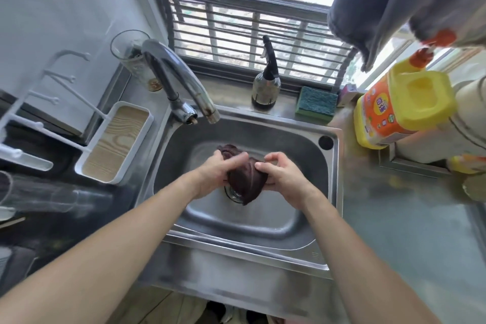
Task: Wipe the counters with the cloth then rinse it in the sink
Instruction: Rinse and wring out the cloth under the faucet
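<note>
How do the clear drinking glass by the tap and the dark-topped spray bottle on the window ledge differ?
The clear drinking glass stands left of the tap and is open-topped; the glass spray bottle stands behind the sink's rear rim and is capped by a black trigger head. The glass is straight-sided; the bottle is rounded with a narrow neck. Both are see-through and upright.

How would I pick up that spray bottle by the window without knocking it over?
Grip the spray bottle round its wide glass belly, coming from the sink side in front. It stands upright with a thin black neck and trigger on top, so the low, round part looks steadiest. The window bars block the back, and the green sponge sits to its right.
</note>
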`<control>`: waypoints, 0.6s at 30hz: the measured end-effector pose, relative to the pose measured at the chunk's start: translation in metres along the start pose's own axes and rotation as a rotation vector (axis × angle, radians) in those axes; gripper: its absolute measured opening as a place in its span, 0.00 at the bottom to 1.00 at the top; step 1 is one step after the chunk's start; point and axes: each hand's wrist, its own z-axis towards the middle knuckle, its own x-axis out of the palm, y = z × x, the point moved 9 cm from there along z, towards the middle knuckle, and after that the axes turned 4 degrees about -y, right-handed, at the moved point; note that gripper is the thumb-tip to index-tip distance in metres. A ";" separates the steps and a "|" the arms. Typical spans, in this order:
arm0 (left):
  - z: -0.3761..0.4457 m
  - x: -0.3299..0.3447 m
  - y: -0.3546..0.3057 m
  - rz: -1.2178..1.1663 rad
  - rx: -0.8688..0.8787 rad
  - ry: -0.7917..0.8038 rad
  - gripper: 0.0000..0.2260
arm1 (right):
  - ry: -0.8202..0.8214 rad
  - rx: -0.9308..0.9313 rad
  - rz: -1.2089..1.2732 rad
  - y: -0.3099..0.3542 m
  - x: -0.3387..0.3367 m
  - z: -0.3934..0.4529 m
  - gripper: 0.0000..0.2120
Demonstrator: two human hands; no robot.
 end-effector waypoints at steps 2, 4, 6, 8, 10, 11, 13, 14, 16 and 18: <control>0.002 -0.010 0.002 0.234 -0.007 -0.083 0.59 | -0.099 -0.051 -0.115 0.001 -0.007 0.002 0.15; 0.006 -0.023 0.002 0.316 0.019 -0.174 0.50 | -0.274 -0.129 -0.236 0.005 -0.017 0.000 0.15; 0.005 -0.030 -0.001 0.314 0.031 -0.208 0.36 | -0.444 -0.194 -0.264 0.011 -0.026 -0.002 0.13; 0.002 -0.044 -0.005 0.349 0.039 -0.276 0.28 | -0.502 -0.136 -0.141 0.006 -0.033 0.001 0.12; -0.002 -0.065 -0.006 0.243 0.023 -0.372 0.15 | -0.422 -0.036 -0.090 -0.006 -0.033 0.005 0.07; -0.004 -0.069 -0.004 0.106 -0.010 -0.383 0.05 | -0.367 -0.011 -0.167 -0.011 -0.034 0.008 0.16; -0.005 -0.071 0.003 -0.120 -0.082 -0.342 0.09 | -0.312 -0.004 -0.356 -0.013 -0.035 0.009 0.30; -0.007 -0.068 0.002 -0.194 -0.094 -0.314 0.11 | -0.340 -0.021 -0.425 -0.011 -0.039 0.010 0.30; -0.007 -0.063 0.002 -0.330 -0.106 -0.263 0.09 | -0.466 -0.073 -0.498 -0.001 -0.048 0.008 0.22; -0.004 -0.069 0.000 -0.281 -0.052 -0.304 0.03 | -0.599 -0.135 -0.564 0.018 -0.053 0.002 0.14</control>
